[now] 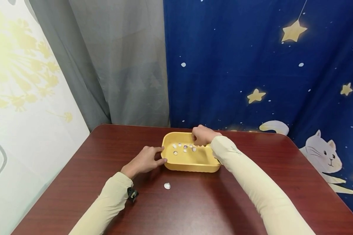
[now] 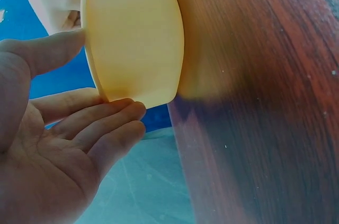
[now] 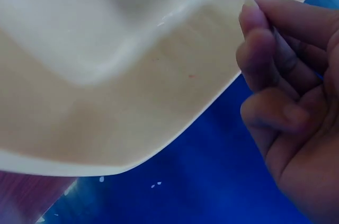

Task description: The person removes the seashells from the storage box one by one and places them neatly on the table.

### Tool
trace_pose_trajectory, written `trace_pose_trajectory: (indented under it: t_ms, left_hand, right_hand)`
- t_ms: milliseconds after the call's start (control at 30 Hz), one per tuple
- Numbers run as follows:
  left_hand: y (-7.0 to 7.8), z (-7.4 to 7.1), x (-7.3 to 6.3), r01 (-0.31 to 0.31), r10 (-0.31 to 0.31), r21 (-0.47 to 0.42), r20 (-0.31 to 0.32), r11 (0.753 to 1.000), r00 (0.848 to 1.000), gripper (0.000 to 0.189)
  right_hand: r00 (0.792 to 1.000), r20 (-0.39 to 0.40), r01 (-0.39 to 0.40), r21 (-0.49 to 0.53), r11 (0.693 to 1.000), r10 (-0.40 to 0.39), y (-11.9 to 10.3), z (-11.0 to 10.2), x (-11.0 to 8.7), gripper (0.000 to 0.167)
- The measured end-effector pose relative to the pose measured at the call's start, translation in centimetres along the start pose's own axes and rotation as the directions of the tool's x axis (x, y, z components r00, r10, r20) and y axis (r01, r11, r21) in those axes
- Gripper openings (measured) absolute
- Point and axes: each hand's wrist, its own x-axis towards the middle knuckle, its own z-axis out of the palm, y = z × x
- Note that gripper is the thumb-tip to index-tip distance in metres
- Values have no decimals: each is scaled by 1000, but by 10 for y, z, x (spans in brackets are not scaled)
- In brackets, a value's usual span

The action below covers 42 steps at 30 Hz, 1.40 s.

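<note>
A yellow plastic tub [image 1: 191, 167] stands on the table, with several small white and purple shells [image 1: 175, 152] on its floor. My left hand [image 1: 147, 159] is at the tub's left end, its fingertips and thumb touching the rim; the left wrist view shows the fingers [image 2: 114, 113] nearly straight. Over the tub's far right part is my right hand [image 1: 202, 135], with its fingers curled. In the right wrist view the thumb and index tips [image 3: 253, 15] meet beyond the rim; a pale spot there may be a nail. A single white shell [image 1: 167, 186] lies on the table before the tub.
The dark red wooden table [image 1: 135, 212] has rounded far corners. Behind it hang a grey curtain [image 1: 132, 65] and a blue curtain with stars [image 1: 223, 65]. A white panel [image 1: 32, 140] stands along the left side.
</note>
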Motion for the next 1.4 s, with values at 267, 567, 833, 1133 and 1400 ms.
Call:
trace_pose_trajectory:
  t_ms: [267, 567, 833, 1133, 1400]
  left_hand:
    - [1, 1, 0, -16, 16, -5, -9, 1000, 1000, 56]
    - [1, 2, -1, -14, 14, -5, -4, 1000, 1000, 56]
    - [4, 2, -1, -1, 1, -15, 7, 1000, 1000, 57]
    - [0, 0, 4, -1, 2, -25, 22, 1000, 1000, 60]
    - [-4, 2, 8, 7, -6, -22, 39, 1000, 999, 60]
  right_hand:
    - [995, 18, 91, 140, 986, -94, -5, -5, -20, 12]
    - [980, -43, 198, 176, 964, -193, -15, -3, -42, 21]
    - [968, -114, 240, 164, 957, -223, -20, 7, -59, 19]
    - [952, -159, 288, 183, 940, -261, -21, 12, -70, 14]
    - [943, -185, 318, 264, 911, -276, -27, 23, -77, 10]
